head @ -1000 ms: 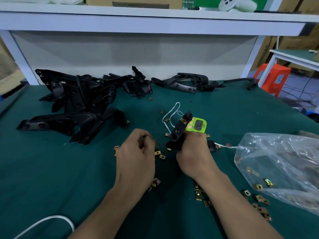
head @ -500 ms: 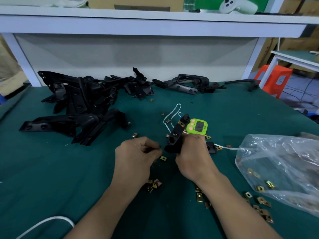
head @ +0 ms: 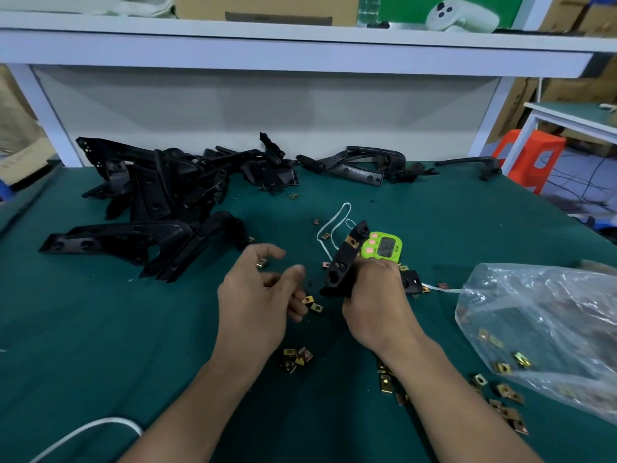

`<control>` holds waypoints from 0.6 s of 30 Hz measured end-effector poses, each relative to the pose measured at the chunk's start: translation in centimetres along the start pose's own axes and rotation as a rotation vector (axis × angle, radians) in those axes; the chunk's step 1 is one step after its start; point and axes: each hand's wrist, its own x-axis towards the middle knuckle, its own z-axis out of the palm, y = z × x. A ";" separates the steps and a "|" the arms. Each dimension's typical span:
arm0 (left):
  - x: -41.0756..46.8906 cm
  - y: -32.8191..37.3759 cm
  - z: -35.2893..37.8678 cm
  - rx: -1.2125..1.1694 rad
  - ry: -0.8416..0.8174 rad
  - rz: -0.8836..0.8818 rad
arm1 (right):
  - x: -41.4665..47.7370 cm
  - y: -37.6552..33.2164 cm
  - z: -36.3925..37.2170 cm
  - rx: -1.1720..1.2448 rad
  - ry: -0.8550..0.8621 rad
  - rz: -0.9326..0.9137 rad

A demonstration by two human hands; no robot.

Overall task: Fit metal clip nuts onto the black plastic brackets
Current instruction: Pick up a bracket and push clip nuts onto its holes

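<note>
My right hand (head: 377, 295) grips a black plastic bracket (head: 342, 265) by its lower end and holds it tilted upright above the green mat. A brass clip nut (head: 352, 241) sits on the bracket near its top. My left hand (head: 257, 295) hovers just left of the bracket, thumb and index finger spread apart with nothing between them. Its lower fingers curl beside two loose clip nuts (head: 313, 303) lying on the mat. Whether those fingers touch the nuts is unclear.
A pile of black brackets (head: 160, 202) lies at the back left, more brackets (head: 360, 165) at the back middle. A green timer (head: 384, 246) sits behind the held bracket. A clear plastic bag (head: 547, 329) with clip nuts lies right. Loose clip nuts (head: 295, 357) lie between my arms.
My left hand has opened from a pinch, with thumb and index finger now apart, and shifted slightly left. My right hand still holds the bracket in the same place.
</note>
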 end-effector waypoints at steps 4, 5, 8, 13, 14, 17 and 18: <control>0.3 -0.2 -0.1 0.029 -0.046 -0.081 | 0.0 0.0 -0.2 -0.047 0.015 -0.039; 0.3 -0.2 0.0 0.009 -0.063 -0.093 | 0.0 0.0 -0.1 -0.052 0.008 -0.041; 0.1 -0.1 0.3 -0.073 -0.137 -0.117 | 0.1 0.0 0.0 -0.098 -0.028 -0.049; 0.0 0.1 0.7 -0.203 -0.178 -0.193 | 0.1 0.1 0.1 -0.113 -0.032 -0.042; 0.0 0.1 0.7 -0.207 -0.177 -0.193 | 0.1 0.1 0.1 -0.128 -0.036 -0.035; -0.1 0.2 0.5 -0.165 -0.208 -0.162 | 0.1 0.1 -0.2 -0.181 -0.059 -0.043; -0.1 0.2 0.4 -0.134 -0.240 -0.152 | 0.1 0.1 -0.4 -0.191 -0.073 -0.059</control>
